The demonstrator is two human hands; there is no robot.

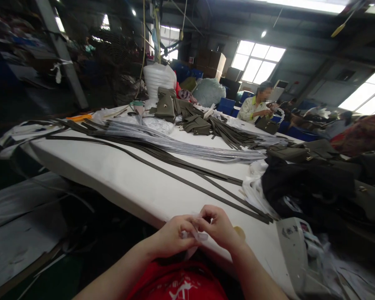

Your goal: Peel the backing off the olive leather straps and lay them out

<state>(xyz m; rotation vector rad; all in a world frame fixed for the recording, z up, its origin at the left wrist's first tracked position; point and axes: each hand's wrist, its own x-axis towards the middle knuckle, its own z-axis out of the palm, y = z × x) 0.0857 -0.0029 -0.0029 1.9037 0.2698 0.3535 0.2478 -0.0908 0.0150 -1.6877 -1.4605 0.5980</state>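
Both hands meet at the near edge of the white table (121, 183), just above my red shirt. My left hand (178, 235) pinches a small translucent white strip (201, 236), which hangs down below the fingers. Closed on the upper end of the same strip is my right hand (217, 225), its fingertips touching those of the left. Whether the strip is plastic, tape or paper I cannot make out. A round tan piece (239, 231) shows partly behind my right wrist. Beyond the hands, long dark olive straps (175, 168) lie across the table.
A grey machine (295, 246) stands at the right, with black cloth (309, 179) behind it. Grey-wrapped strips (181, 146) and olive bags (165, 107) lie farther back. Across the table a person (258, 106) handles a dark bag. A metal post (64, 54) rises at the left.
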